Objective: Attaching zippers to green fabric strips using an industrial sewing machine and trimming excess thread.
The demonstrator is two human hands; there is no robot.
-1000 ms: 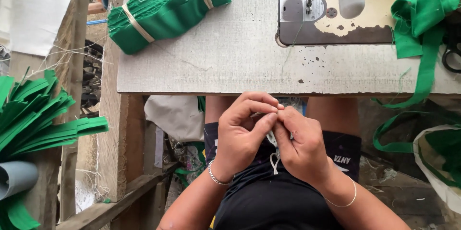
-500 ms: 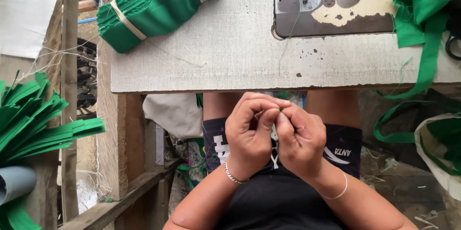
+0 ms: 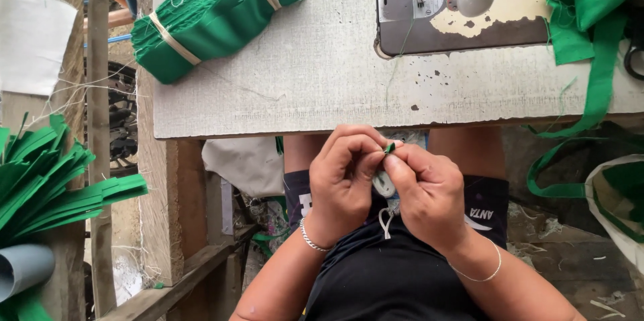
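a tiny green fabric scrap [image 3: 388,149] is pinched between left hand [image 3: 343,180] and right hand [image 3: 426,190], fingers clamped on it | held over the lap, below the grey bench [image 3: 302,86] edge, for close handling

The bundle [image 3: 216,16] on the table [image 3: 322,86] is bright green, tied with 2 tan bands. The table is pale grey, speckled with dark chips. The machine bed [image 3: 463,16] is dark grey with cream patches. The strips [image 3: 47,180] and the tape [image 3: 594,32] are green. The shorts [image 3: 396,274] are black with white marks. The bit [image 3: 389,148] between the fingers is green.
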